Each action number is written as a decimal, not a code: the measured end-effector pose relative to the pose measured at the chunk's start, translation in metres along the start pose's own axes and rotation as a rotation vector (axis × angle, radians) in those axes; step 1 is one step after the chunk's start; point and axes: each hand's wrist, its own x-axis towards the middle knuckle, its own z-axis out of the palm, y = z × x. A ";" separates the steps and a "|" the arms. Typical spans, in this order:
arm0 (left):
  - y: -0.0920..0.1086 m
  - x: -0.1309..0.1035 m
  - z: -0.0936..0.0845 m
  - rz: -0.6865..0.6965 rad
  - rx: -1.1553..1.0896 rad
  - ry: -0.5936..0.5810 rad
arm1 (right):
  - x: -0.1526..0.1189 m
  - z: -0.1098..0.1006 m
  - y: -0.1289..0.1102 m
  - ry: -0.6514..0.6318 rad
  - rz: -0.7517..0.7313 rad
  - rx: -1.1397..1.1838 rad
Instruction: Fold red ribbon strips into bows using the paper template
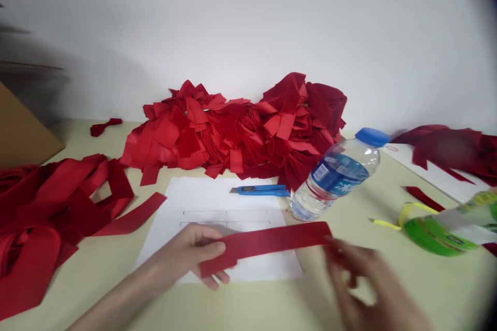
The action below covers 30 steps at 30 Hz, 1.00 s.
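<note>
A flat red velvet ribbon strip (279, 238) stretches between my two hands, just over a white paper sheet (159, 243) marked with ruled lines. My left hand (202, 251) pinches its left end, thumb on top and fingers beneath. At the other end, my right hand (365, 279) is blurred, its fingers closed around the ribbon's folded-down end. Beyond the strip, a blue utility knife (262, 190) lies across the sheet's far part. Right of the knife stands a water bottle (337, 173) with a blue cap.
A large heap of cut red ribbon pieces (233, 134) lies against the wall. Long ribbon (58, 207) is piled at left, near a cardboard box (23, 129). On the right are a green-labelled bottle (446, 230), a yellow strap (407, 212) and more dark red pieces (446, 145).
</note>
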 end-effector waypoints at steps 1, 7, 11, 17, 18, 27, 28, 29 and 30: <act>0.000 0.002 0.008 -0.010 -0.025 -0.011 | -0.001 0.014 -0.020 -0.038 -0.144 -0.016; 0.001 0.000 0.024 -0.040 -0.164 0.085 | 0.001 0.054 -0.062 -0.149 -0.459 0.027; 0.001 0.000 0.023 -0.012 -0.146 0.058 | 0.003 0.052 -0.061 -0.255 -0.542 0.018; 0.005 -0.009 0.018 0.078 0.090 -0.188 | 0.027 0.034 -0.058 -0.602 -0.349 0.195; 0.007 -0.015 0.016 0.082 0.161 -0.214 | 0.033 0.031 -0.056 -0.705 -0.321 0.227; 0.026 -0.044 -0.030 0.026 0.486 -0.039 | 0.070 0.026 -0.019 -1.260 0.146 0.538; 0.023 -0.040 -0.037 0.047 0.479 0.011 | 0.072 0.026 -0.012 -1.243 0.224 0.572; 0.020 -0.035 -0.043 0.059 0.447 0.031 | 0.073 0.027 -0.005 -1.219 0.290 0.624; 0.017 -0.031 -0.048 0.060 0.383 0.030 | 0.074 0.028 0.001 -1.189 0.343 0.681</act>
